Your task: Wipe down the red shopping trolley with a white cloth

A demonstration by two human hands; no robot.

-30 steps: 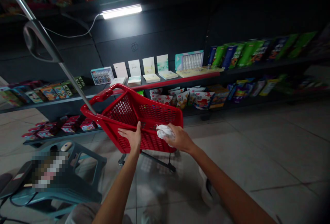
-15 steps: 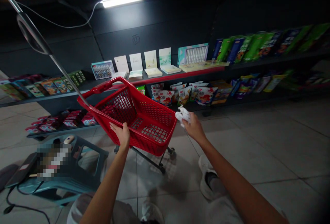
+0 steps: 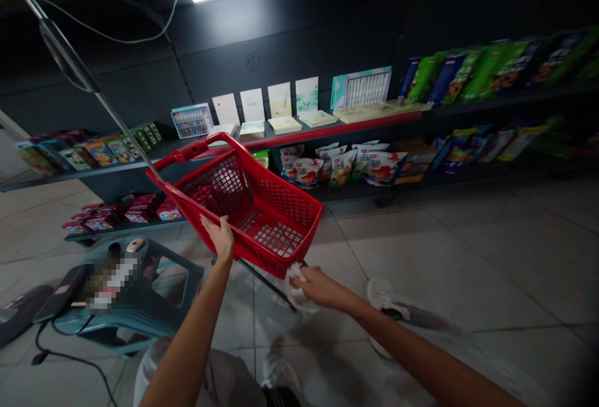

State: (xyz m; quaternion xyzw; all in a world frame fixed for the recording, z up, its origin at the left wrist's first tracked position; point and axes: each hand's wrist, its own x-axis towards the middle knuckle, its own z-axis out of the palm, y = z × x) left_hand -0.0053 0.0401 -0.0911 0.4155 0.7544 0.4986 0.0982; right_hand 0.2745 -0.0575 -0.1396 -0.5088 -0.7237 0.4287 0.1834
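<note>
I see the red cart [image 3: 283, 195] in the middle, between me and the dark shelf. Its near side edge slants down from the handle end at the left to the front corner, close to my right hand [image 3: 318, 285]. To the right of the cart, the floor [image 3: 458, 251] opens out wide, with a white shoe [image 3: 380, 294] on it. On the left it is tighter, because a stool [image 3: 159, 313] stands near the cart. Behind the cart runs the red edge [image 3: 346, 130] of the shelf; I can't tell if the handle touches it.

My left hand [image 3: 219, 236] lies on the cart's near side by the top edge, with its fingers stretched out, not curled. My right hand is closed around a cloth [image 3: 299, 301], just at the front corner of the cart. I can't tell if the cloth is pressing on it.

The cart looks like smooth, shiny plastic, full of little square holes, with rounded edges. The cloth is white, soft and crumpled. The stool is blue-gray with big holes in its sides. A thin metal pole [image 3: 121, 123] slants up from the handle end. The floor tiles are flat and gray, with straight dark lines.
</note>
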